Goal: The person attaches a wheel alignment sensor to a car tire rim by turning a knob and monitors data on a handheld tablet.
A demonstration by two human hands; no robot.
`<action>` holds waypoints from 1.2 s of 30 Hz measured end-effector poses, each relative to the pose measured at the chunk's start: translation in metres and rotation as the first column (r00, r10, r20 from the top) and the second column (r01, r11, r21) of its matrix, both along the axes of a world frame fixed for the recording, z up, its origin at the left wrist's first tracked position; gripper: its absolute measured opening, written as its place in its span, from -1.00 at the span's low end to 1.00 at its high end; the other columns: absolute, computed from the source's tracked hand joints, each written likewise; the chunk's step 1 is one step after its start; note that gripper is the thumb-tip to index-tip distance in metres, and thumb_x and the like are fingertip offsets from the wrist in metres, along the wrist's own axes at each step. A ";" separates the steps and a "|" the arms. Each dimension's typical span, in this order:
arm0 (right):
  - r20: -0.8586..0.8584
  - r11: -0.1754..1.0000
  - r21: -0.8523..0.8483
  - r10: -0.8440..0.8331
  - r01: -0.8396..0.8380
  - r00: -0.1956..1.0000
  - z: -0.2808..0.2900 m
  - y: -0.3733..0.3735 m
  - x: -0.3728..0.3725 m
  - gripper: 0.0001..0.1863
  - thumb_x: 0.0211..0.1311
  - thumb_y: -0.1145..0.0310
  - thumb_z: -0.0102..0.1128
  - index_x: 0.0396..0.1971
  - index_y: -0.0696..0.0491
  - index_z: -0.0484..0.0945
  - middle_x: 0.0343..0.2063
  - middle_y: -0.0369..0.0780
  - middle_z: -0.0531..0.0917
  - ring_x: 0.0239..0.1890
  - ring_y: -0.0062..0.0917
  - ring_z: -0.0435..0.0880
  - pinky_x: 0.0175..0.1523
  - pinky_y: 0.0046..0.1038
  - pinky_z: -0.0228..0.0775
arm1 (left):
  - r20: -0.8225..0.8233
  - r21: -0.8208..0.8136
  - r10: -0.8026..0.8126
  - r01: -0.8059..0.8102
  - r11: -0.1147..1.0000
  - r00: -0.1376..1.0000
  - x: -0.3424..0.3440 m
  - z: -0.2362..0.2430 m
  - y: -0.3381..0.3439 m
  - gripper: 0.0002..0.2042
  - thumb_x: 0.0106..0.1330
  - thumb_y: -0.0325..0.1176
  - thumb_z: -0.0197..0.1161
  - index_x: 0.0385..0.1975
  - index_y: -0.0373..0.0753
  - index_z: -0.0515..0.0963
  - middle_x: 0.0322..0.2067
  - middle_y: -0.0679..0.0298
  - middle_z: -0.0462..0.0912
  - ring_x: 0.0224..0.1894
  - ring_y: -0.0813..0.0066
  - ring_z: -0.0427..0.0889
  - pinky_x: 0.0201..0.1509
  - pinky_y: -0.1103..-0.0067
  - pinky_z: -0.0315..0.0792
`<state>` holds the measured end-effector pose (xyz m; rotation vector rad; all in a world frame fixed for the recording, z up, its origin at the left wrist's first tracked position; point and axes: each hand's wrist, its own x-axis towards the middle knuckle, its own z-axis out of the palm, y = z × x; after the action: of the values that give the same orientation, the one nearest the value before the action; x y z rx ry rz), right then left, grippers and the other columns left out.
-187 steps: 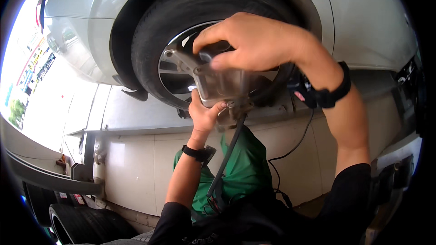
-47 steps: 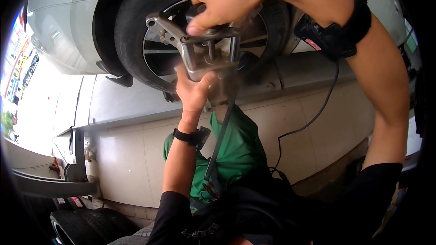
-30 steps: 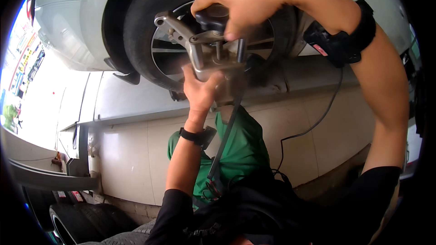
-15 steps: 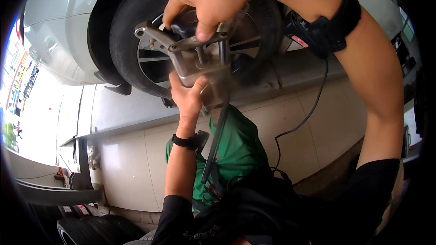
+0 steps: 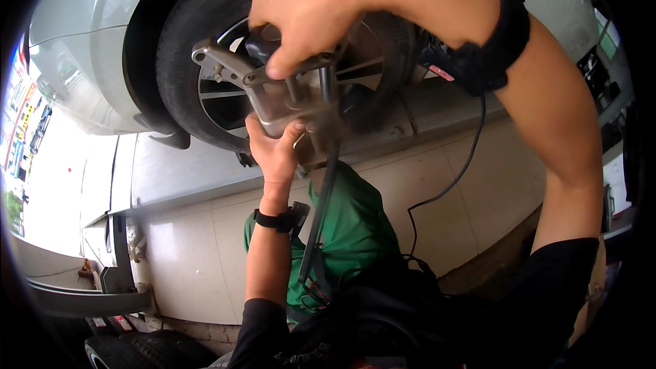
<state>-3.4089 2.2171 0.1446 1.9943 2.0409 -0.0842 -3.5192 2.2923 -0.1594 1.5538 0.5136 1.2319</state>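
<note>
A metal wheel clamp (image 5: 277, 119) with jointed arms and posts is held up against the car wheel (image 5: 179, 61). My left hand (image 5: 273, 154) grips the clamp's lower body from below, thumb on its near side. Over the top, my right hand (image 5: 311, 14) curls its fingers and thumb round a dark knob (image 5: 260, 46) on the clamp. A long dark bar (image 5: 318, 222) slants down from the clamp toward my lap. The clamp's right side is blurred, and my right hand covers part of its top.
The pale car body (image 5: 89, 61) surrounds the wheel. Under the tyre runs a grey metal platform (image 5: 184, 171), with the tiled floor (image 5: 184, 253) nearer me. A black cable (image 5: 447, 195) hangs from my right forearm band. Loose tyres (image 5: 143, 348) lie at lower left.
My right hand has shifted left and slightly down round the knob, its thumb now further left. My left hand keeps its grip. The whole view has drifted slightly.
</note>
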 end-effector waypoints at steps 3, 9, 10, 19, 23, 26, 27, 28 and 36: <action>-0.237 0.995 0.097 0.031 -0.008 0.971 0.010 -0.022 -0.011 -0.67 0.18 0.18 0.32 -0.31 0.19 0.75 -0.30 0.01 0.76 -0.21 -0.11 0.75 -0.08 -0.17 0.59 | 0.037 0.019 0.009 -0.010 1.000 0.999 0.002 -0.008 0.003 -0.43 0.24 -0.18 0.60 0.05 -0.36 0.42 -0.08 0.25 0.61 -0.04 0.50 0.53 0.15 0.55 0.41; -0.113 0.977 0.180 -0.096 0.115 0.989 -0.008 -0.016 0.013 -0.38 0.18 -0.27 0.32 -0.28 0.09 0.80 -0.30 -0.14 0.78 -0.31 -0.37 0.77 -0.22 -0.36 0.63 | 0.073 0.038 -0.012 0.009 0.999 0.997 0.004 -0.006 0.003 -0.40 0.26 -0.14 0.59 0.10 -0.36 0.41 -0.06 0.25 0.60 -0.03 0.49 0.51 0.16 0.56 0.40; -0.079 0.977 0.171 -0.114 0.126 0.990 -0.005 -0.017 0.007 -0.35 0.19 -0.31 0.30 -0.28 0.08 0.81 -0.31 -0.14 0.78 -0.31 -0.37 0.77 -0.23 -0.37 0.63 | 0.063 0.050 0.003 -0.006 0.999 0.998 0.003 -0.005 0.002 -0.39 0.27 -0.13 0.58 0.09 -0.37 0.41 -0.06 0.24 0.60 -0.03 0.49 0.51 0.16 0.56 0.39; -0.354 0.958 0.218 0.253 -0.184 0.900 -0.009 -0.021 0.035 -0.55 0.13 0.23 0.34 0.02 0.08 0.72 -0.18 -0.06 0.77 -0.14 -0.27 0.74 -0.04 -0.29 0.57 | 0.141 0.030 -0.059 0.055 0.998 0.988 0.007 -0.006 0.000 -0.36 0.29 -0.14 0.55 0.18 -0.38 0.38 -0.01 0.23 0.60 -0.02 0.47 0.54 0.17 0.55 0.41; -0.502 0.820 0.571 0.389 -0.043 0.773 -0.032 -0.024 0.062 -0.51 0.11 0.22 0.41 0.07 0.08 0.71 -0.05 -0.07 0.77 0.02 -0.31 0.73 0.08 -0.31 0.55 | 0.143 0.009 -0.076 0.076 0.997 0.987 0.008 0.000 -0.005 -0.27 0.26 -0.01 0.58 0.22 -0.37 0.37 0.04 0.23 0.60 0.06 0.45 0.53 0.24 0.53 0.38; -0.404 0.502 0.848 0.402 0.172 0.822 -0.051 -0.021 0.092 -0.62 0.23 0.18 0.30 -0.10 0.15 0.73 -0.21 -0.02 0.80 -0.13 -0.17 0.79 0.01 -0.31 0.62 | 0.151 0.016 -0.065 0.063 0.998 0.986 0.008 0.007 -0.008 -0.33 0.25 -0.13 0.59 0.17 -0.37 0.36 0.00 0.21 0.62 0.01 0.46 0.55 0.19 0.52 0.44; -0.431 0.448 0.857 0.353 0.254 0.830 -0.056 -0.025 0.097 -0.68 0.26 0.22 0.29 -0.15 0.16 0.72 -0.24 -0.03 0.79 -0.17 -0.14 0.79 -0.03 -0.30 0.62 | 0.174 0.019 -0.070 0.068 0.998 0.982 0.011 0.009 -0.008 -0.37 0.25 -0.21 0.59 0.13 -0.37 0.35 -0.04 0.21 0.62 -0.03 0.47 0.57 0.15 0.52 0.48; -0.376 0.388 0.892 0.358 0.230 0.855 -0.063 -0.025 0.102 -0.72 0.28 0.26 0.27 -0.18 0.16 0.71 -0.26 -0.05 0.79 -0.18 -0.14 0.78 -0.04 -0.28 0.62 | 0.186 0.021 -0.068 0.065 0.998 0.980 0.013 0.007 -0.007 -0.35 0.24 -0.19 0.61 0.13 -0.37 0.35 -0.04 0.21 0.62 -0.03 0.46 0.57 0.14 0.51 0.49; -0.092 -0.020 0.994 0.371 0.107 0.924 -0.095 -0.003 0.127 -0.89 0.34 0.52 0.17 -0.21 0.10 0.65 -0.34 -0.13 0.74 -0.23 -0.17 0.73 -0.08 -0.22 0.60 | 0.157 -0.049 -0.066 0.075 0.996 0.985 0.013 0.009 0.004 -0.27 0.14 -0.01 0.67 0.09 -0.35 0.39 -0.05 0.24 0.62 -0.04 0.49 0.59 0.12 0.52 0.51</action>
<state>-3.2823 2.2141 0.0501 2.4303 2.8966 1.8481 -3.5064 2.2962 -0.1506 1.4055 0.3851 1.2624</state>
